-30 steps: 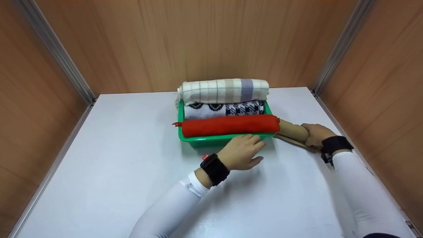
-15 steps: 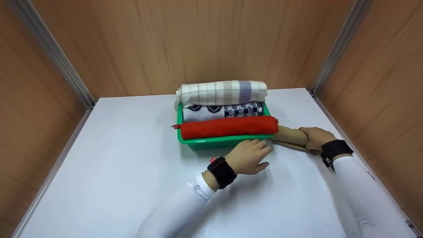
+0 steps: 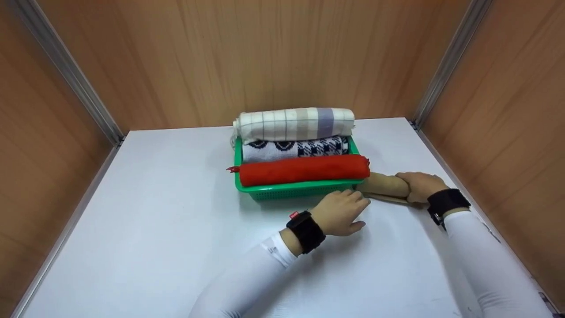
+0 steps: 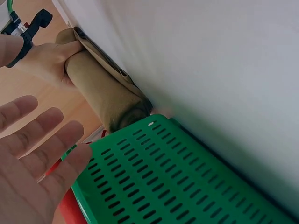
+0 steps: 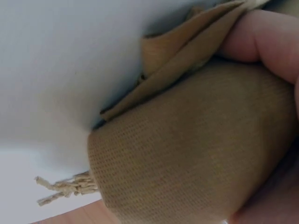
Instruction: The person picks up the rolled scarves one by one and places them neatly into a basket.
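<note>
My right hand grips the outer end of a rolled tan scarf, which lies on the table at the right side of the green basket. In the right wrist view the scarf shows a loose flap and a knotted fringe, with my thumb against the roll. My left hand hovers in front of the basket's right front corner, fingers loosely extended, holding nothing. In the left wrist view the tan roll's inner end is close to the basket; I cannot tell if they touch.
A rolled red scarf lies along the basket's front rim. Behind it are a black-and-white patterned roll and a plaid fringed roll. Wooden walls enclose the white table at the back and both sides.
My left hand has slid right and slightly toward me, off the basket's front rim. My right hand has shifted slightly nearer, turning the tan scarf more crosswise.
</note>
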Motion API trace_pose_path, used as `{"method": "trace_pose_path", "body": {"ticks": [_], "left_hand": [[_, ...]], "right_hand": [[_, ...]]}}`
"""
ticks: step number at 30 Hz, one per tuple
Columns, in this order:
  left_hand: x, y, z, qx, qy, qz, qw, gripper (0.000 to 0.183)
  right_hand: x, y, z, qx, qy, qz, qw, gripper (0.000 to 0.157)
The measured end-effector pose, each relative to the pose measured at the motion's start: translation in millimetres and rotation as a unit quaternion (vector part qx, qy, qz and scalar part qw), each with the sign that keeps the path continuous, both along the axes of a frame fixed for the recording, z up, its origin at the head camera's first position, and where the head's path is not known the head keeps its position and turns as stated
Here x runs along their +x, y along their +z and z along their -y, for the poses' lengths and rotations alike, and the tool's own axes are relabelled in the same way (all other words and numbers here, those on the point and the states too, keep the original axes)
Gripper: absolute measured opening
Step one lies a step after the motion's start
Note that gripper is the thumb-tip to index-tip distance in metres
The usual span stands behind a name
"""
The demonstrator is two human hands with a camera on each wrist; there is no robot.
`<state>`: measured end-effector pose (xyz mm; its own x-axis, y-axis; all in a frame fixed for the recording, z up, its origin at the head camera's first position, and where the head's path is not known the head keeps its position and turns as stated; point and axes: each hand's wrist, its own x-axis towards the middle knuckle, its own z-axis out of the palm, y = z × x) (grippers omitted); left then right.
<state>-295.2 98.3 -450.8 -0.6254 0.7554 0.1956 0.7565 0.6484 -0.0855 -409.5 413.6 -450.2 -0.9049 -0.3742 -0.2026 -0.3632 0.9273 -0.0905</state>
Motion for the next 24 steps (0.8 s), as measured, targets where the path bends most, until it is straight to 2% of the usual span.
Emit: {"method": "trace_pose_path", "body": {"ticks": [9, 17, 24], "left_hand": [[-1.8, -4.2, -12, -0.003, -0.005, -0.017, 0.9998, 0.047], [-4.7, -5.7, -23, -0.018, 0.000, 0.004, 0.9998, 0.048], [-11.1, -6.1, -33, -0.016, 0.004, -0.001, 0.9999, 0.046]], "right_hand": [[2.9, -3.0, 0, 0.011, 0.010, -0.011, 1.000, 0.073], [6.2, -4.5, 1, 0.016, 0.015, -0.019, 1.000, 0.070], [10.3, -5.1, 0, 0.020, 0.027, -0.034, 0.999, 0.069]]}}
